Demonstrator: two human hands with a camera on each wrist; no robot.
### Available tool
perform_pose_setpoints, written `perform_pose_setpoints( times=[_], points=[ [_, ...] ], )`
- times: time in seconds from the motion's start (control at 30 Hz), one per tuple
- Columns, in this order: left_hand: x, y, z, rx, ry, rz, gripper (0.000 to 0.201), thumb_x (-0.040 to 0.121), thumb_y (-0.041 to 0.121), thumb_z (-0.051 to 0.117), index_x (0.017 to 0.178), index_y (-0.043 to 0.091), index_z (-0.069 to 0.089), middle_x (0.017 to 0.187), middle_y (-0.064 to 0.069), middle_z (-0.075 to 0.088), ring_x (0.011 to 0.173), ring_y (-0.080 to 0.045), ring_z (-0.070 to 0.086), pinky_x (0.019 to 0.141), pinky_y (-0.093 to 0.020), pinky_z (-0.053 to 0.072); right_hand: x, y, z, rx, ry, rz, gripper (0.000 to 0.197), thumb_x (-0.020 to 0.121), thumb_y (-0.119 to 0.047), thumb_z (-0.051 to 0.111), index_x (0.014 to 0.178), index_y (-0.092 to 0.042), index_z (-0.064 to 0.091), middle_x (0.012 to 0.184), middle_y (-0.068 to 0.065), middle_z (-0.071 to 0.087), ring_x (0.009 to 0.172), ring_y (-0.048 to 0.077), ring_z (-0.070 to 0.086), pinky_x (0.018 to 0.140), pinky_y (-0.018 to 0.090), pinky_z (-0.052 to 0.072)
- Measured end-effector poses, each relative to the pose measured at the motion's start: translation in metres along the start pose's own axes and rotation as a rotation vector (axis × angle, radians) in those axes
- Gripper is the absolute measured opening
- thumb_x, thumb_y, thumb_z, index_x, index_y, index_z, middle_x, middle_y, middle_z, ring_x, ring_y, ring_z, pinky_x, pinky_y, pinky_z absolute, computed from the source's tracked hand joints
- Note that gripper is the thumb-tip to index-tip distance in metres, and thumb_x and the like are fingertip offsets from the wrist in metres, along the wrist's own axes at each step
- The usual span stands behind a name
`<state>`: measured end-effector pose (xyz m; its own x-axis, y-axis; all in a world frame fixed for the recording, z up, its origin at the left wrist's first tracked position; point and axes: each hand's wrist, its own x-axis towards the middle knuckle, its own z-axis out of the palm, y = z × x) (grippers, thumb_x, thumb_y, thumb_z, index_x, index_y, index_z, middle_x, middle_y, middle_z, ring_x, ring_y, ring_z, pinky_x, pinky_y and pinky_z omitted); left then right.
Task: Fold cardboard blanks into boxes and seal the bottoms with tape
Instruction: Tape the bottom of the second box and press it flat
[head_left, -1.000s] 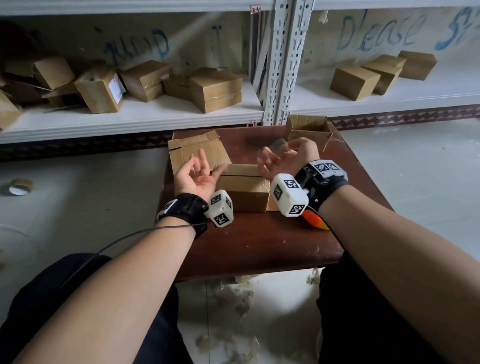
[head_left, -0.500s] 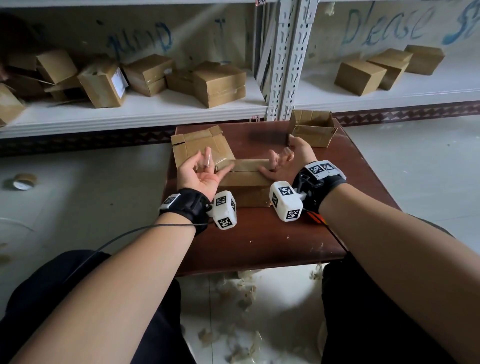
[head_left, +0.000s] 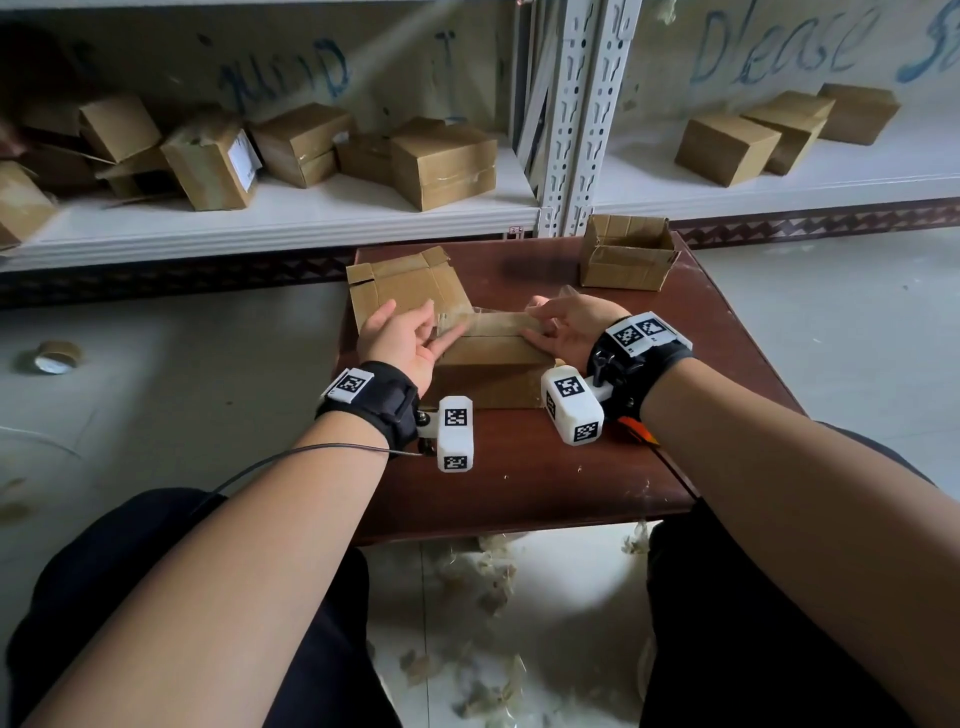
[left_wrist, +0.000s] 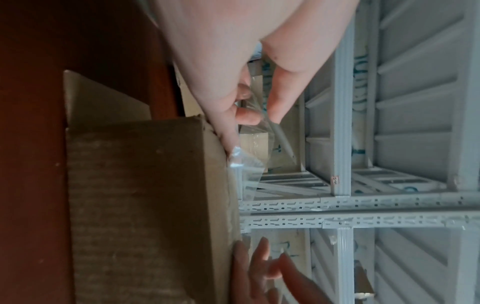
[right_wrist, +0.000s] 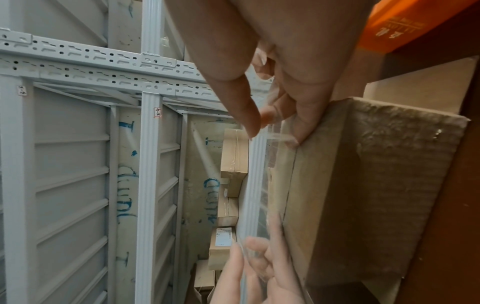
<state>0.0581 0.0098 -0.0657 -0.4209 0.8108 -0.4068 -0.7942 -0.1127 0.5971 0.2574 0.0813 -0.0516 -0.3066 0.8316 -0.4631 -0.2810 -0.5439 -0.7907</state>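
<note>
Your box (head_left: 485, 371) sits mid-table (head_left: 545, 478), bottom flaps up. Each grip pinches one end of a clear tape strip (head_left: 480, 318) stretched over the seam: left hand (head_left: 402, 343), right hand (head_left: 571, 327). The tape is near invisible, and its edges are hard to trace against the cardboard.

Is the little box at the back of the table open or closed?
Open. The small box at the table's far right corner has its flaps up, and its inside shows.
</note>
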Motion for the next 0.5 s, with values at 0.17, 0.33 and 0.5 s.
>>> perform_pose_setpoints(
  times=[0.17, 0.33, 0.5],
  points=[
    [-0.001, -0.004, -0.001, 0.146, 0.097, 0.116, 0.077, 0.079, -0.028, 0.068, 0.143, 0.011, 0.05, 0.126, -0.027, 0.051, 0.11, -0.037, 0.062, 0.079, -0.058, 0.063, 0.005, -0.001, -0.001, 0.054, 0.074, 0.017, 0.05, 0.096, 0.016, 0.053, 0.119, -0.028, 0.044, 0.098, 0.008, 0.06, 0.058, 0.011, 0.04, 0.095, 0.037, 0.056],
    [-0.004, -0.004, -0.002, 0.185, 0.129, 0.18, 0.074, 0.078, -0.027, 0.07, 0.14, 0.01, 0.053, 0.113, -0.012, 0.049, 0.095, -0.032, 0.066, 0.079, -0.049, 0.065, -0.001, -0.004, 0.005, 0.073, 0.147, -0.021, 0.08, 0.098, 0.016, 0.05, 0.161, -0.029, 0.027, 0.103, 0.006, 0.059, 0.072, 0.012, 0.052, 0.074, 0.037, 0.056],
    [0.0, -0.009, -0.005, 0.241, 0.202, 0.233, 0.076, 0.076, -0.025, 0.073, 0.14, 0.01, 0.053, 0.116, -0.013, 0.052, 0.1, -0.037, 0.071, 0.071, -0.036, 0.066, -0.003, -0.002, 0.009, 0.012, 0.14, -0.025, 0.067, 0.1, 0.012, 0.047, 0.16, -0.014, 0.031, 0.126, 0.01, 0.06, 0.088, 0.014, 0.058, 0.09, 0.037, 0.054]
  ],
)
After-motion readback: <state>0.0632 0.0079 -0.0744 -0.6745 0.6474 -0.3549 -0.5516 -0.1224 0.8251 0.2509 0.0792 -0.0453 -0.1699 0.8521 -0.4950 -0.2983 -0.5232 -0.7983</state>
